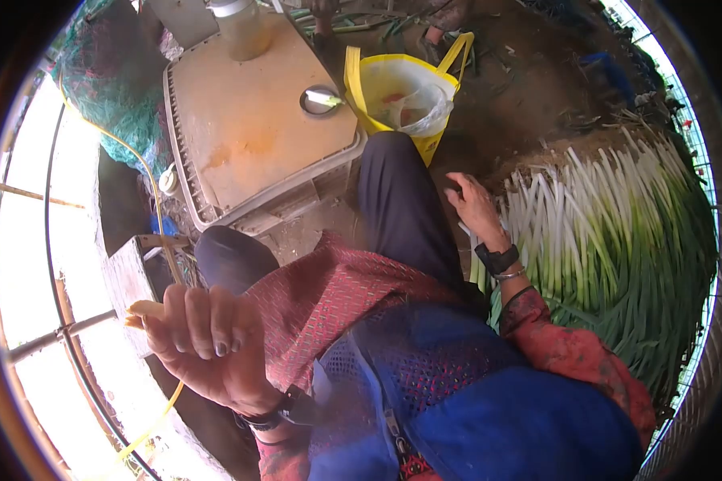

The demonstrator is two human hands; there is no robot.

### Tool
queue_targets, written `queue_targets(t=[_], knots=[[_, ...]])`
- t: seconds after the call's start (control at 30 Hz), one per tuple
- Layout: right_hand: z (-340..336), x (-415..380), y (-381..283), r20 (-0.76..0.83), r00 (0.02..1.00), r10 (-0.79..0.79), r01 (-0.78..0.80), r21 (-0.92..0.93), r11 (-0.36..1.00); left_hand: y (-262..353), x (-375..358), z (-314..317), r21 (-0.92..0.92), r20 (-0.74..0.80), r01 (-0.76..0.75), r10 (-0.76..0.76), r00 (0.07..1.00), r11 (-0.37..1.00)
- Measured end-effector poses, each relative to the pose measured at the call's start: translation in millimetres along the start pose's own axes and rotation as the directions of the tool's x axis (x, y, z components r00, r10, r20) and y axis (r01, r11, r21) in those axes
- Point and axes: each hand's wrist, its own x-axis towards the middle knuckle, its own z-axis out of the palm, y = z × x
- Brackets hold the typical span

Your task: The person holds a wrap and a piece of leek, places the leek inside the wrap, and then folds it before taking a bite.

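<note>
My left hand (208, 341) is raised at the lower left, its fingers curled. A small pale tan piece, perhaps food (146, 309), is pinched at the thumb side; its kind is not clear. My right hand (475, 210) hangs beside my right knee, fingers loosely apart with nothing in them. Close to its right lies a large heap of spring onions (594, 224), white ends toward the top and green leaves toward the bottom right.
A plastic crate (217, 210) stands ahead with a brown board (257, 120) on top, bearing a jar (241, 32) and a small round dish (319, 101). A yellow bag (361, 88) with a clear plastic liner is beside it. Green netting (108, 96) is bunched at left.
</note>
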Motion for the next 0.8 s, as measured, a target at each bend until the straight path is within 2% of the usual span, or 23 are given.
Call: queue_targets(t=[0.17, 0.27, 0.3, 0.37, 0.5, 0.53, 0.67, 0.77, 0.8], knots=[[-38, -5, -67, 0.038, 0.998, 0.042, -0.048, 0.175, 0.983, 9, 1, 0, -0.062, -0.007, -0.028, 0.028, 1.0, 0.998], [-43, -8, -113, 0.095, 0.988, -0.118, 0.092, 0.24, 0.966, 18, 0, 1, -0.015, -0.012, -0.044, 0.044, 0.999, 0.999], [-32, -9, -121, 0.135, 0.967, -0.217, 0.182, 0.231, 0.956, 21, 0, 1, -0.01, 0.001, -0.045, 0.045, 0.999, 0.999], [-12, -6, -133, 0.196, 0.893, -0.406, 0.366, 0.21, 0.907, 27, -3, 1, 0.008, -0.01, -0.068, 0.068, 0.998, 0.998], [46, 8, -126, 0.565, 0.674, -0.475, 0.499, 0.125, 0.858, 41, -11, 7, 0.005, -0.036, -0.143, 0.143, 0.989, 0.99], [61, 12, -117, 0.534, 0.637, -0.556, 0.579, 0.144, 0.802, 45, -14, 9, 0.004, -0.045, -0.166, 0.166, 0.985, 0.986], [89, 37, -111, 0.609, 0.523, -0.596, 0.641, 0.18, 0.746, 64, -29, 7, 0.014, -0.042, -0.241, 0.242, 0.969, 0.97], [128, 54, -94, 0.832, 0.323, -0.451, 0.607, 0.183, 0.773, 73, -37, 0, 0.013, -0.011, -0.244, 0.244, 0.97, 0.97], [133, 55, -100, 0.882, 0.284, -0.377, 0.569, 0.161, 0.806, 74, -39, 0, 0.012, -0.008, -0.236, 0.236, 0.972, 0.972]])
